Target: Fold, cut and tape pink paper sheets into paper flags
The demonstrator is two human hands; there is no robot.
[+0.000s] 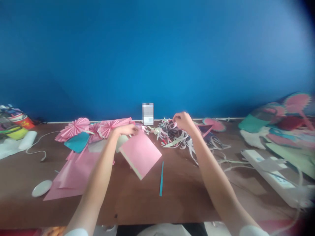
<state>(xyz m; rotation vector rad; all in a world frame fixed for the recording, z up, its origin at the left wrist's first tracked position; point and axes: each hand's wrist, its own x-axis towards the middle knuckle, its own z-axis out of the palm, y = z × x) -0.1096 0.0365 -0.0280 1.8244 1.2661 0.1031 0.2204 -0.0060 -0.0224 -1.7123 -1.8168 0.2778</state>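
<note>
My left hand [126, 129] is closed on the upper corner of a square sheet of pink paper [142, 154], which hangs tilted over the brown table with a pale strip along its lower left edge. Above a tangled heap of thin white and coloured paper strips [180, 140], my right hand [183, 121] is curled with its fingers pinched together. What it pinches, if anything, is too small to make out. On the table below the pink sheet lies a narrow blue strip [161, 179].
Pleated pink paper fans [77, 128], a teal piece [77, 142] and large pink sheets [73, 175] lie left, near a white oval object [41, 188]. A phone [148, 114] leans on the blue wall. At right are a power strip [269, 175] and a teal cap [256, 118].
</note>
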